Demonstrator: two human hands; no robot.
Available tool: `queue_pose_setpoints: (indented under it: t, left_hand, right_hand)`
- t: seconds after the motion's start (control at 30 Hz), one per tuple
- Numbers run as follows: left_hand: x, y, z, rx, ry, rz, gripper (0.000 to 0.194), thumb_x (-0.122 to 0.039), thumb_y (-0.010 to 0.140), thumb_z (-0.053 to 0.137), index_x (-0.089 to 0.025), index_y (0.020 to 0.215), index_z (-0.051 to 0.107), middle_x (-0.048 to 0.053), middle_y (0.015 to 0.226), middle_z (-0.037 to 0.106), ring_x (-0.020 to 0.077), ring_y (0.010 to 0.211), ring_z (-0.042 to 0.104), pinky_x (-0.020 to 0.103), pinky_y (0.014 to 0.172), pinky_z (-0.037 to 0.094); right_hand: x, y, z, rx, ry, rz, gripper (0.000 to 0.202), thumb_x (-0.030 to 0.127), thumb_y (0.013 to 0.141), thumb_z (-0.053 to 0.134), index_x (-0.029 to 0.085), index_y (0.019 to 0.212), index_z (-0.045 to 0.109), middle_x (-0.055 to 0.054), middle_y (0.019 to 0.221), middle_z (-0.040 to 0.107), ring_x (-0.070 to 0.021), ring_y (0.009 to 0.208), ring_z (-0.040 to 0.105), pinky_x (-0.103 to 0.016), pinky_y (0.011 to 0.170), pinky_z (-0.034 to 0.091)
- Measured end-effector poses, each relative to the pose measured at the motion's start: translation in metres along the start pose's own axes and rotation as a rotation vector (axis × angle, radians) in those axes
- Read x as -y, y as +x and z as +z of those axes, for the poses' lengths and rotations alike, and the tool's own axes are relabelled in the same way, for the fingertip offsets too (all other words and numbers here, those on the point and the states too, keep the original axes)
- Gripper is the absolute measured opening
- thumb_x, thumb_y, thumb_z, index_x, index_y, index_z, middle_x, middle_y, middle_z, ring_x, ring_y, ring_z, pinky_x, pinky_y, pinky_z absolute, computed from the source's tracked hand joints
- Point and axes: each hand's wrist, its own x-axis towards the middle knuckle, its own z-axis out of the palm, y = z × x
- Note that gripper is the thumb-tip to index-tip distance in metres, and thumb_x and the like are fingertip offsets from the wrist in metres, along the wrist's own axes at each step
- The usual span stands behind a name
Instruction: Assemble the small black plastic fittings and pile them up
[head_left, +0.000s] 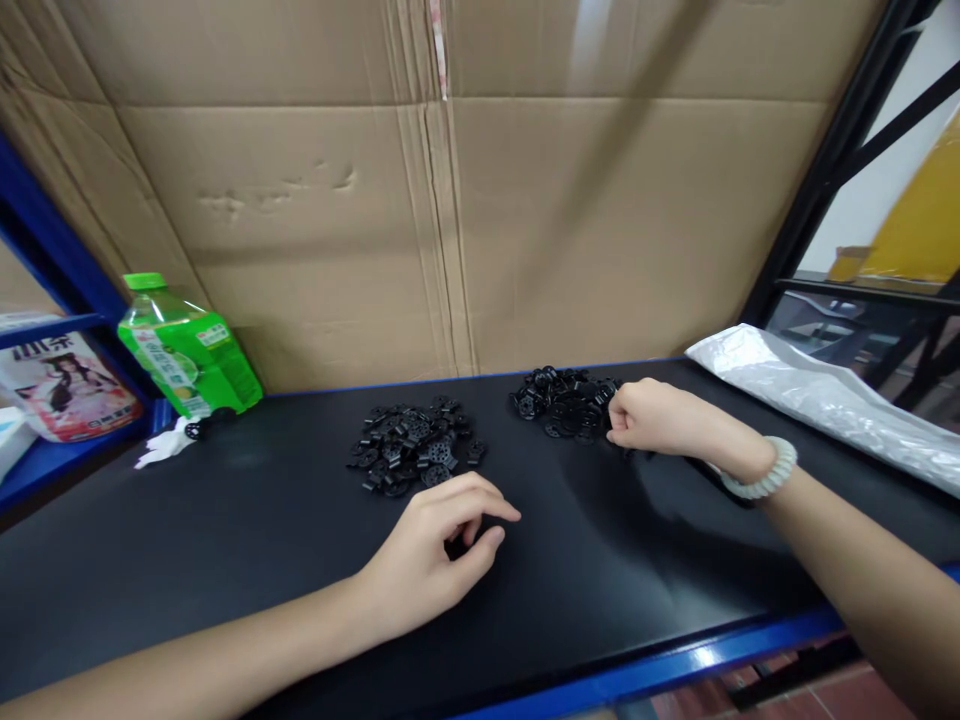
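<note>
Black parts [476,453] lie in a left pile [415,445] and a right pile [568,405] on the table [202,540], seemingly mid-work, the finished share unclear, the left hand [435,548] loosely open, the right hand [658,416] curled at the right pile, its grip hidden.

Right hand [654,415], 3 o'clock: is hiding its own grip plus part of a black pile [559,400]. Pile pieces are overlapping, defying a count. Left forearm [240,650] is being cropped at 8 o'clock, right forearm [862,570] at 4, silvery packet [817,395] at 3. Bottle [191,345] small print, 9 o'clock: is proving unreadable.
</note>
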Motion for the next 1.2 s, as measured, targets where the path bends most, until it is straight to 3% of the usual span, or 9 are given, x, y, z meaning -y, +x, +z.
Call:
queue_pose_setpoints:
  t: [0.1,0.23,0.33,0.47,0.53,0.63,0.83,1.03,1.2]
  left_hand:
    - [0.0,0.002,-0.001,-0.029,-0.108,-0.109,0.019,-0.015,0.084,0.053,-0.016,0.097,0.068,0.007,0.09,0.065,0.0124,0.064,0.053,0.024,0.058,0.045]
    - [0.001,0.005,0.002,-0.039,-0.524,-0.36,0.029,-0.024,0.084,0.059,-0.016,0.112,0.059,0.01,0.103,0.067,0.0152,0.073,0.064,0.029,0.068,0.053]
    - [0.001,0.005,0.003,-0.102,-0.735,-0.385,0.038,-0.023,0.08,0.067,-0.016,0.115,0.056,0.011,0.108,0.067,0.0164,0.075,0.069,0.03,0.071,0.054]
    - [-0.002,0.005,-0.001,-0.249,-0.739,-0.378,0.02,-0.021,0.075,0.072,-0.014,0.093,0.066,0.007,0.091,0.072,0.0171,0.071,0.069,0.029,0.07,0.055]
    - [-0.003,0.004,-0.003,-0.296,-0.659,-0.375,0.011,-0.021,0.076,0.07,-0.013,0.084,0.069,0.005,0.077,0.071,0.0165,0.067,0.067,0.027,0.067,0.054]
    - [-0.001,0.003,-0.006,-0.303,-0.512,-0.299,0.014,-0.02,0.081,0.063,-0.015,0.088,0.074,0.001,0.063,0.065,0.0143,0.061,0.063,0.025,0.062,0.051]
    - [0.006,0.004,-0.007,-0.218,-0.296,-0.208,0.024,-0.021,0.084,0.058,-0.019,0.103,0.074,0.0,0.065,0.059,0.0106,0.054,0.055,0.024,0.059,0.047]
    - [0.004,0.005,0.0,-0.102,-0.342,-0.303,0.027,-0.025,0.079,0.066,-0.018,0.105,0.067,-0.003,0.062,0.058,0.0114,0.055,0.055,0.022,0.057,0.046]
    - [0.001,0.008,-0.001,-0.091,-0.526,-0.394,0.019,-0.033,0.081,0.062,-0.014,0.081,0.063,0.001,0.072,0.062,0.0128,0.063,0.056,0.024,0.06,0.048]
  right_hand:
    - [0.014,-0.005,-0.007,0.001,0.232,-0.111,0.017,0.023,0.077,0.059,0.018,0.062,0.059,0.0,0.054,0.059,-0.0114,0.049,0.051,-0.022,0.047,0.036]
    - [0.048,-0.016,0.002,0.005,0.847,-0.314,0.021,0.035,0.085,0.058,0.018,0.074,0.057,0.0,0.064,0.059,-0.0096,0.053,0.051,-0.02,0.047,0.038]
    - [0.073,-0.021,0.026,0.112,1.279,-0.32,0.023,0.039,0.088,0.058,0.018,0.08,0.053,0.002,0.068,0.055,-0.0063,0.051,0.045,-0.017,0.044,0.035]
    - [0.091,-0.022,0.052,0.312,1.604,-0.232,0.027,0.041,0.085,0.064,0.018,0.083,0.05,0.004,0.068,0.05,-0.005,0.052,0.042,-0.013,0.042,0.032]
    - [0.093,-0.022,0.057,0.376,1.632,-0.182,0.03,0.042,0.083,0.065,0.018,0.081,0.049,0.004,0.066,0.05,-0.005,0.052,0.042,-0.013,0.041,0.032]
    - [0.093,-0.022,0.056,0.412,1.596,-0.112,0.033,0.043,0.078,0.07,0.015,0.075,0.052,0.003,0.065,0.05,-0.0053,0.051,0.044,-0.013,0.038,0.035]
    - [0.091,-0.023,0.057,0.465,1.561,-0.099,0.038,0.047,0.082,0.063,0.009,0.076,0.062,-0.005,0.068,0.06,-0.0097,0.054,0.054,-0.017,0.041,0.045]
    - [0.094,-0.024,0.065,0.347,1.254,-0.148,0.04,0.048,0.082,0.061,0.014,0.062,0.055,0.004,0.047,0.051,-0.0052,0.034,0.043,-0.015,0.033,0.035]
    - [0.094,-0.027,0.061,0.18,1.135,-0.232,0.033,0.04,0.089,0.054,0.015,0.067,0.055,0.004,0.051,0.051,-0.0048,0.037,0.044,-0.016,0.038,0.034]
